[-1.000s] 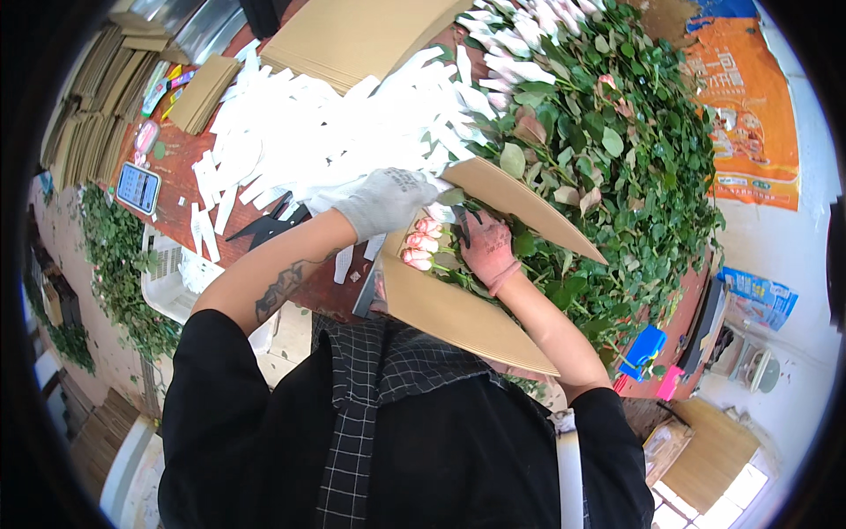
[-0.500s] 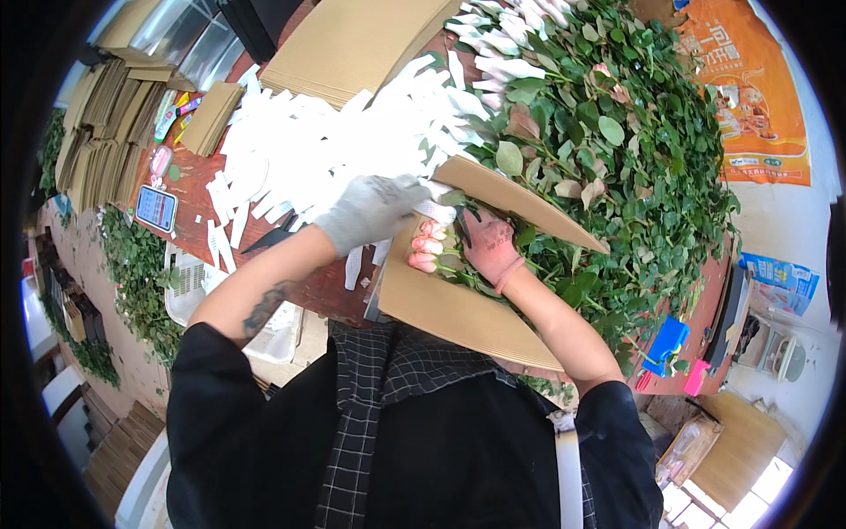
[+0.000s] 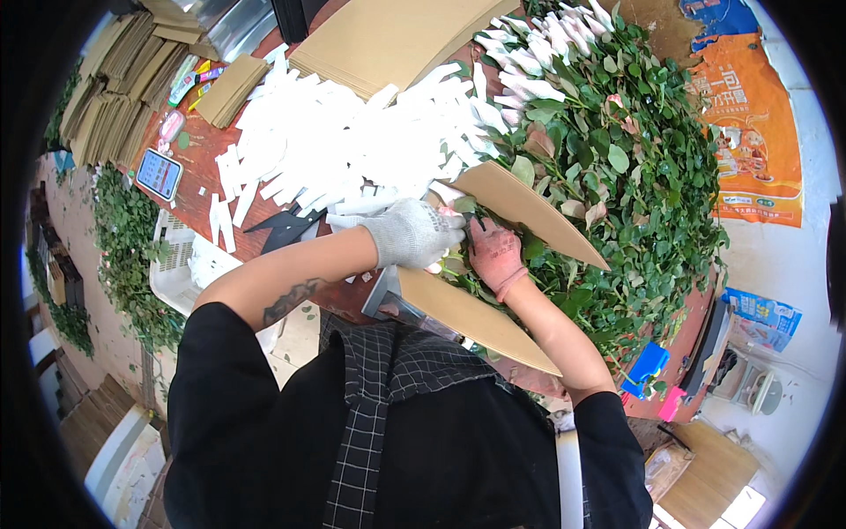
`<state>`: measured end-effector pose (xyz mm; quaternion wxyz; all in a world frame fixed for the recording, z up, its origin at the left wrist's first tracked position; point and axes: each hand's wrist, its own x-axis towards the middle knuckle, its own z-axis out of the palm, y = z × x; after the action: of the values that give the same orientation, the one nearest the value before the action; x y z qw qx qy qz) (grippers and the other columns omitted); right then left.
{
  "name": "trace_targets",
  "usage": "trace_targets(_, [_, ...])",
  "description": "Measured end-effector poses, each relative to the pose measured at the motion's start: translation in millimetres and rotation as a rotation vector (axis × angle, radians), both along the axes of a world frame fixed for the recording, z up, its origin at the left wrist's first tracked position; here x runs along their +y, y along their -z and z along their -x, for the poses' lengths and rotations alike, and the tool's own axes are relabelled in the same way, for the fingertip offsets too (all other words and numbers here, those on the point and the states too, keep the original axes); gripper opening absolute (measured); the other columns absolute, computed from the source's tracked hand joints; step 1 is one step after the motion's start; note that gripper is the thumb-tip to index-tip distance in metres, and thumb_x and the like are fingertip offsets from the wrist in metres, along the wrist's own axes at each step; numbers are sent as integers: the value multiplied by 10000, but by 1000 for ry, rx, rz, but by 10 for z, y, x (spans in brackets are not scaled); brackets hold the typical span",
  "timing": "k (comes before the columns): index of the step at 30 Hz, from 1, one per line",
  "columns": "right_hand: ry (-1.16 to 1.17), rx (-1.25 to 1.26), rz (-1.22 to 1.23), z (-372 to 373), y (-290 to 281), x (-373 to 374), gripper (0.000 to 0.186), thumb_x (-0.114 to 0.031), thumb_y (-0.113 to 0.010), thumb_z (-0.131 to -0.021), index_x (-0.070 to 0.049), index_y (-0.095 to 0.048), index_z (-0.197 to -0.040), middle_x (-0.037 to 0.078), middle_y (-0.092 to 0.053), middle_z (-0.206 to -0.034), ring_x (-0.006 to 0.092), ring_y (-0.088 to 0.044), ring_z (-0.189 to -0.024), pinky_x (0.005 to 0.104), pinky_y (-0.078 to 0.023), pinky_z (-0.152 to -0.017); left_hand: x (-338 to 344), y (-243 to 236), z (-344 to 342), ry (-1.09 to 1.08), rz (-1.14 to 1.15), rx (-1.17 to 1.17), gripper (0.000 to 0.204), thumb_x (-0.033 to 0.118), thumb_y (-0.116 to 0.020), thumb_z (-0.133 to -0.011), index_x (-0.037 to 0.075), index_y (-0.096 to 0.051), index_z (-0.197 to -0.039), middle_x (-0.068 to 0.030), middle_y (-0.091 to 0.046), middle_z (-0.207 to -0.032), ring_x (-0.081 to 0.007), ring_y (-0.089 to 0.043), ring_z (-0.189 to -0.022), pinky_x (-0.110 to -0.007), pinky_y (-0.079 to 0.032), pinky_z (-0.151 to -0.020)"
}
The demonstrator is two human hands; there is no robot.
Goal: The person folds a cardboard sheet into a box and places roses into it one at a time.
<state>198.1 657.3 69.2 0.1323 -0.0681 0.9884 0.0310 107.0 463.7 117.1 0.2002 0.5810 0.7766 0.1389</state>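
My left hand (image 3: 414,234), in a pale grey glove, lies closed over the heads of a small bunch of pink roses (image 3: 449,212); most blooms are hidden under it. My right hand (image 3: 495,256), in a pink glove, is closed around the rose stems just right of the heads. Something black shows at its fingertips, too small to make out. The bunch lies in a folded cardboard sheet, with one flap (image 3: 533,212) raised behind the hands and a nearer flap (image 3: 476,319) in front.
White paper strips (image 3: 344,141) cover the table's middle, with black scissors (image 3: 286,227) at their near edge. Leafy rose stems with wrapped heads (image 3: 626,176) pile up on the right. Flat cardboard (image 3: 397,40) lies at the back, a phone (image 3: 159,174) at the left.
My left hand has come down and toward me, from the far side of the roses onto their heads, covering them. The right hand stays at the stems.
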Motion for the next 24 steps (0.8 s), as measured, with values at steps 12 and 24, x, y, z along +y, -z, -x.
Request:
trace_targets(12, [-101, 303, -55, 194, 149, 38, 293, -163, -495, -813, -90, -581, -1084, 138, -626, -971, 314, -593, -952, 444, -452, -840, 24, 273, -105, -42, 80, 71, 573, 301, -564, -771, 75, -445, -1284, -80, -493, -1278, -221, -637, -897, -374, -523, -720])
trace_targets(24, [-75, 168, -58, 84, 141, 130, 425, -228, -657, -678, -134, -592, -1087, 110, -574, -1078, 283, -558, -1002, 418, -449, -828, -52, 249, -86, -83, 77, -26, 586, 331, -549, -805, 93, -403, -1320, -96, -503, -1282, -253, -635, -908, -367, -504, -774])
